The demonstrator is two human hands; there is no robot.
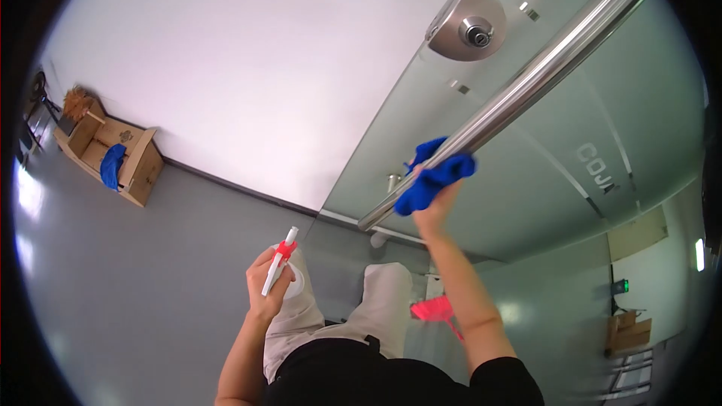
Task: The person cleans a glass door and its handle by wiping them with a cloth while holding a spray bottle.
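My right hand (436, 207) is closed on a blue cloth (429, 184), which is wrapped around the lower part of a long metal door handle (519, 94). The handle runs along a frosted glass door (541, 173). Most of my right fingers are hidden by the cloth. Lower left of it, my left hand (267, 282) grips a spray bottle (283, 252) with a red and white trigger head. The bottle's white body is partly hidden behind my fingers, and its nozzle points up, apart from the door.
A metal lock (472, 26) is mounted on the glass near its edge. At the far left, an open cardboard box (143, 169) with a blue cloth over its side stands against the white wall (226, 53). A red object (432, 308) shows beside my right forearm.
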